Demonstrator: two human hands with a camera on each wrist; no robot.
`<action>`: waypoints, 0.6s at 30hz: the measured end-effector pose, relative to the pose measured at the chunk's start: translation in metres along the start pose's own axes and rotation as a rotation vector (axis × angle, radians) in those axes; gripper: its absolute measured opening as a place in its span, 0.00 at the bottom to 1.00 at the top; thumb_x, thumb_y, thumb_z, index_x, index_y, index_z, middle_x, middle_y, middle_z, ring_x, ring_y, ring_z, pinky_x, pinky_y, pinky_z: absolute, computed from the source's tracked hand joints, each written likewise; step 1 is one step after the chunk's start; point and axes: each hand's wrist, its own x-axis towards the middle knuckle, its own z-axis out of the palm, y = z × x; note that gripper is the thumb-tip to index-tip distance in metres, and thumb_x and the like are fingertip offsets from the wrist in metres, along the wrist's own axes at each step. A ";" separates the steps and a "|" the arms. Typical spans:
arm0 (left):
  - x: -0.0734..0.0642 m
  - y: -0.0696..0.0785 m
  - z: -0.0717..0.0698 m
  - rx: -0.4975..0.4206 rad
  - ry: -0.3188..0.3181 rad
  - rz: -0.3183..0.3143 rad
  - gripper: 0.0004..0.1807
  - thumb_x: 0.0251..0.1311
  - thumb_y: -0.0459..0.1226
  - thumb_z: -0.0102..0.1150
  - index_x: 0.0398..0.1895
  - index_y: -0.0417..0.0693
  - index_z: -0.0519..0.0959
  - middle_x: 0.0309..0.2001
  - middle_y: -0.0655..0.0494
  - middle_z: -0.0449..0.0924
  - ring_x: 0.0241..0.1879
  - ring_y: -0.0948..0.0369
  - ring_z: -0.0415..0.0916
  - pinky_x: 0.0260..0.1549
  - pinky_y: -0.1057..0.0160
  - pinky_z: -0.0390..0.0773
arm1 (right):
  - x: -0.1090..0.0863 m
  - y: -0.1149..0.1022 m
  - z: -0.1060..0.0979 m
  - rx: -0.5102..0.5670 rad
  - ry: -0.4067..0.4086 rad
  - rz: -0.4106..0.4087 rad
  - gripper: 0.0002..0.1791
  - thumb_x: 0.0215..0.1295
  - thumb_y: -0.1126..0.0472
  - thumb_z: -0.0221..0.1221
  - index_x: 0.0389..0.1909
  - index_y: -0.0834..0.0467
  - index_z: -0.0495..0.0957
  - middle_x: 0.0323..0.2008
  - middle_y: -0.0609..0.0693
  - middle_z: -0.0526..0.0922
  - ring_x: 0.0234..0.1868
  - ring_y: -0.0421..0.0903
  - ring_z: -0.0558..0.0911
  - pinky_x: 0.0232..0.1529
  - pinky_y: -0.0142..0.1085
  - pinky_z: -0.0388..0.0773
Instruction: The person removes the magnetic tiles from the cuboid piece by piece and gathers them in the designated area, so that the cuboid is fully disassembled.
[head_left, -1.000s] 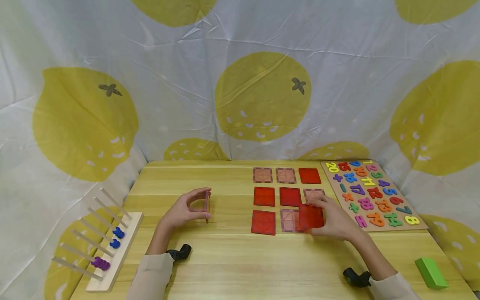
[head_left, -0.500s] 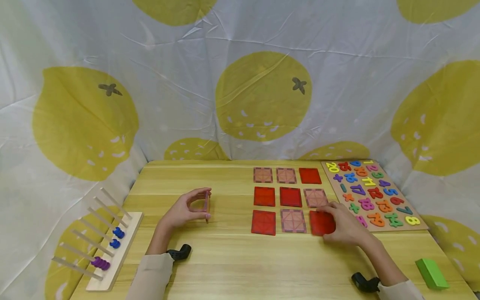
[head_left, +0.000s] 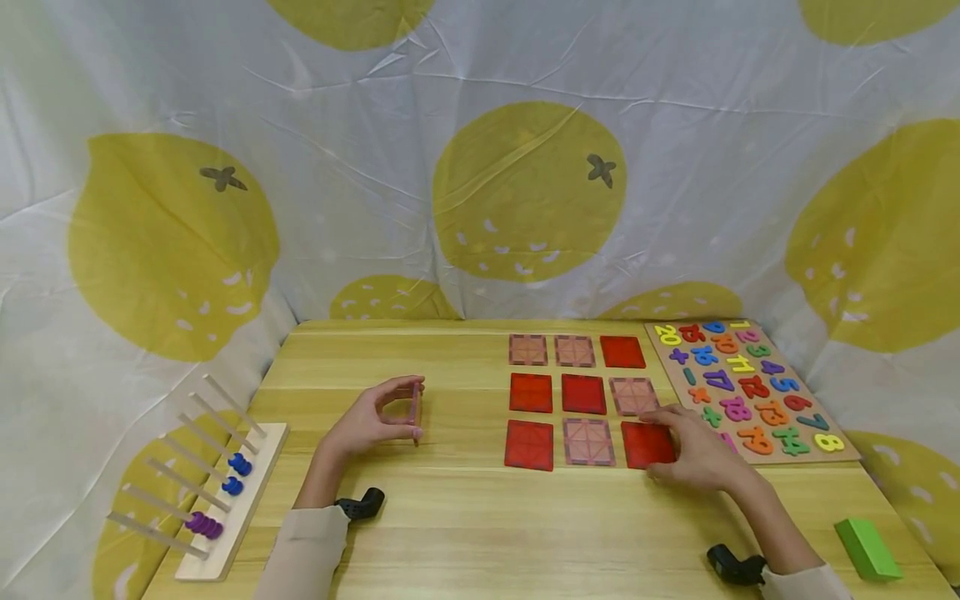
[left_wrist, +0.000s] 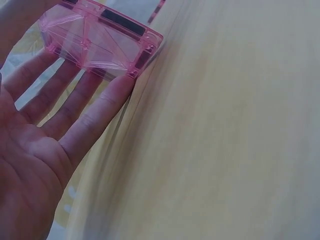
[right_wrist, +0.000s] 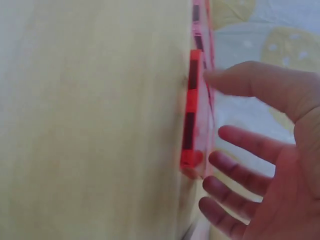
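My left hand (head_left: 367, 421) holds a clear pink magnetic tile (left_wrist: 107, 40) on edge, with the thumb on one side and fingertips along the other. Dark magnets show inside its frame. To the right, square magnetic tiles lie flat in three rows of three, some solid red and some clear pink. At the front right corner of this grid lies a red tile (head_left: 645, 445). My right hand (head_left: 697, 450) is beside it, thumb and forefinger right at its edges. In the right wrist view the right fingers are loosely spread, and the thumb tip is close over the red tile (right_wrist: 191, 110).
A board of coloured foam numbers (head_left: 750, 392) lies just right of the grid. A wooden peg rack (head_left: 240, 508) with blue and purple beads stands at the left. At the right front is a green block (head_left: 867, 550). A lemon-print cloth (head_left: 360, 167) hangs behind the table.
My right hand has moved right and brought the red tile from over the front middle pink tile to the front right corner, then loosened around it. The left hand stays in place.
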 end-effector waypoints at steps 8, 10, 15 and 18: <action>0.001 -0.002 0.001 0.030 0.007 -0.018 0.51 0.52 0.32 0.79 0.78 0.43 0.60 0.75 0.40 0.64 0.73 0.39 0.62 0.52 0.61 0.85 | 0.006 0.002 -0.001 0.118 0.100 -0.065 0.35 0.62 0.48 0.72 0.65 0.60 0.76 0.59 0.59 0.81 0.58 0.62 0.79 0.56 0.63 0.78; 0.001 -0.002 0.002 0.022 0.011 -0.024 0.50 0.51 0.32 0.79 0.76 0.45 0.61 0.75 0.41 0.65 0.75 0.41 0.61 0.52 0.61 0.85 | 0.009 0.001 -0.001 0.141 0.111 -0.071 0.34 0.63 0.48 0.71 0.66 0.61 0.75 0.58 0.60 0.80 0.56 0.61 0.80 0.54 0.61 0.81; 0.000 0.002 0.006 0.020 0.026 -0.012 0.42 0.53 0.33 0.79 0.69 0.50 0.65 0.73 0.42 0.68 0.73 0.43 0.65 0.56 0.58 0.84 | 0.021 0.002 -0.001 0.251 0.141 -0.079 0.31 0.67 0.52 0.69 0.67 0.60 0.74 0.62 0.62 0.77 0.57 0.61 0.77 0.55 0.60 0.81; 0.002 0.008 0.008 0.041 0.045 0.011 0.42 0.54 0.34 0.79 0.71 0.52 0.66 0.71 0.39 0.69 0.71 0.41 0.67 0.60 0.54 0.81 | 0.027 0.002 0.000 0.308 0.162 -0.096 0.29 0.68 0.53 0.68 0.66 0.59 0.75 0.63 0.60 0.76 0.58 0.60 0.76 0.57 0.61 0.79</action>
